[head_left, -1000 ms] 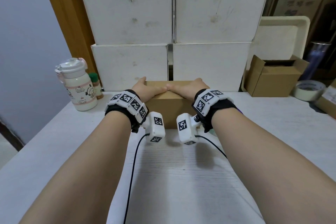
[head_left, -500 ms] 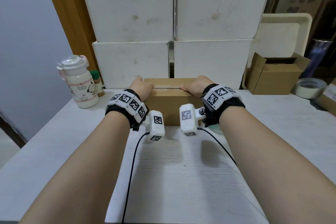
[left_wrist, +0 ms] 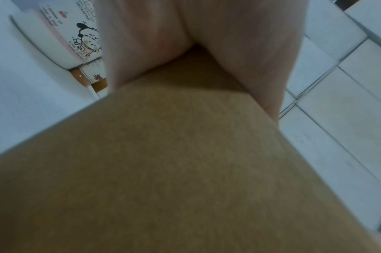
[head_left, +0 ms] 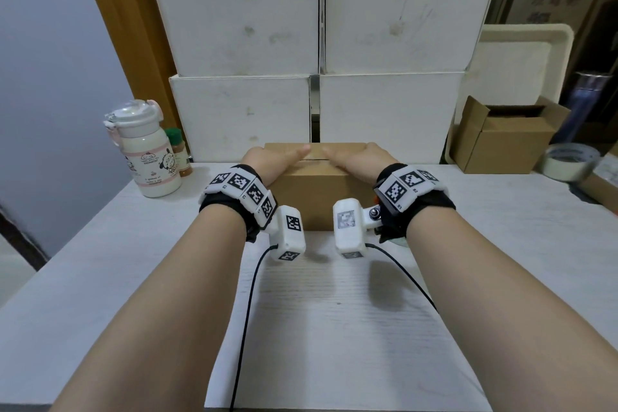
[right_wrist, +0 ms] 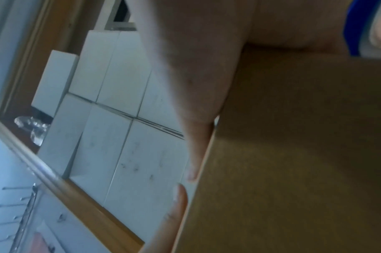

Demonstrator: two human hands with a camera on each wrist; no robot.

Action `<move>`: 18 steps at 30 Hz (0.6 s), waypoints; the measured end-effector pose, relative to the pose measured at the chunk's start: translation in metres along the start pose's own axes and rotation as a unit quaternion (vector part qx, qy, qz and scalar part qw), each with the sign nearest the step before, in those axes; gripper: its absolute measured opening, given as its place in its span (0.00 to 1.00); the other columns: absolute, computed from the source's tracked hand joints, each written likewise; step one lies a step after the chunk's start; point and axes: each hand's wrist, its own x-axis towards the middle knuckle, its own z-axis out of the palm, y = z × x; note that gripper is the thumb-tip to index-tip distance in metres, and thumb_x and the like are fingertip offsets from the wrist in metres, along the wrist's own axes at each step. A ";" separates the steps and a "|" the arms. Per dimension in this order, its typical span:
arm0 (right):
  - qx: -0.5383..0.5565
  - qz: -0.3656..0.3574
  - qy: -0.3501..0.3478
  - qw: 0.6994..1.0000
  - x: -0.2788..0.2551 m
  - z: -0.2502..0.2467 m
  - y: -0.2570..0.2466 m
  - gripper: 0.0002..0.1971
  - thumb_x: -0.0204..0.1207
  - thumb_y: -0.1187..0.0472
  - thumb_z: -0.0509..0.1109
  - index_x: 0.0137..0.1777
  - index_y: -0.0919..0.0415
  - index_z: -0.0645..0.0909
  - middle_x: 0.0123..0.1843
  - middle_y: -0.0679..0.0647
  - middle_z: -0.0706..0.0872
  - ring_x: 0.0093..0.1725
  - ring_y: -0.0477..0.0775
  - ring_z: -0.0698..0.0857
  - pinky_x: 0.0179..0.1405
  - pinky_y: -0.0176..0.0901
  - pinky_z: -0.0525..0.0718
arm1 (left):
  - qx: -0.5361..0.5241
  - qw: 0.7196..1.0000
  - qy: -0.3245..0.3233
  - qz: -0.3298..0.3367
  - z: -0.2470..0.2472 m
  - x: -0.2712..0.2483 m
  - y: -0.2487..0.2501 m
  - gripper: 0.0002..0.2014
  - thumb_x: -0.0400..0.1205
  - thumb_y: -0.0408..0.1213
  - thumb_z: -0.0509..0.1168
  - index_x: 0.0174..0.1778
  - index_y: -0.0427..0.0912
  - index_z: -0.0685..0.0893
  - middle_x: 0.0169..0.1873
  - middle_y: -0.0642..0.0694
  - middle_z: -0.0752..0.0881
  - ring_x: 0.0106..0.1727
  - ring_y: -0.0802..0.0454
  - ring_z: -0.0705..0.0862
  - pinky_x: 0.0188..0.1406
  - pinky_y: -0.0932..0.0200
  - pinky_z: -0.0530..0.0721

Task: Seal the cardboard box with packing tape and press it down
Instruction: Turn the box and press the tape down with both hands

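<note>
Box (head_left: 321, 192): light, stiff cardboard with yielding flaps; your left hand (head_left: 272, 160) and right hand (head_left: 357, 160) lie flat atop it, fingers straight—press along its centre seam.

Small brown cardboard box (head_left: 319, 197), closed, upright on the table's far side, near the white cartons. Pale strip, probably packing tape (head_left: 316, 154), runs left-right along top seam.
</note>
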 end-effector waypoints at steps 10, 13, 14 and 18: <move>-0.008 -0.024 -0.040 0.999 0.010 -0.008 0.010 0.18 0.77 0.52 0.67 0.60 0.64 0.79 0.60 0.62 0.85 0.58 0.63 0.86 0.44 0.47 0.82 | -0.038 0.998 -0.043 0.008 -0.007 0.004 -0.004 0.37 0.65 0.58 0.76 0.66 0.40 0.78 0.55 0.42 0.87 0.55 0.43 0.87 0.62 0.47 0.84; 0.001 -0.031 -0.039 0.999 0.010 -0.011 0.013 0.19 0.78 0.53 0.65 0.67 0.61 0.77 0.61 0.60 0.85 0.57 0.62 0.85 0.52 0.51 0.86 | -0.064 0.997 -0.049 0.019 -0.007 0.003 -0.005 0.29 0.71 0.53 0.74 0.62 0.39 0.80 0.54 0.41 0.87 0.55 0.42 0.87 0.63 0.46 0.84; -0.001 -0.035 -0.038 0.999 0.010 -0.013 0.014 0.18 0.79 0.54 0.64 0.67 0.59 0.78 0.61 0.58 0.85 0.58 0.62 0.85 0.58 0.54 0.85 | -0.068 0.996 -0.049 0.022 -0.006 0.003 -0.006 0.28 0.71 0.52 0.74 0.62 0.39 0.81 0.55 0.41 0.87 0.56 0.42 0.87 0.63 0.46 0.84; 0.022 -0.046 -0.044 0.998 0.014 -0.014 0.019 0.15 0.81 0.56 0.63 0.65 0.59 0.80 0.60 0.56 0.86 0.60 0.60 0.85 0.64 0.54 0.82 | -0.099 0.994 -0.051 0.020 -0.004 0.010 -0.010 0.28 0.69 0.52 0.74 0.60 0.41 0.82 0.54 0.40 0.88 0.55 0.41 0.88 0.62 0.44 0.84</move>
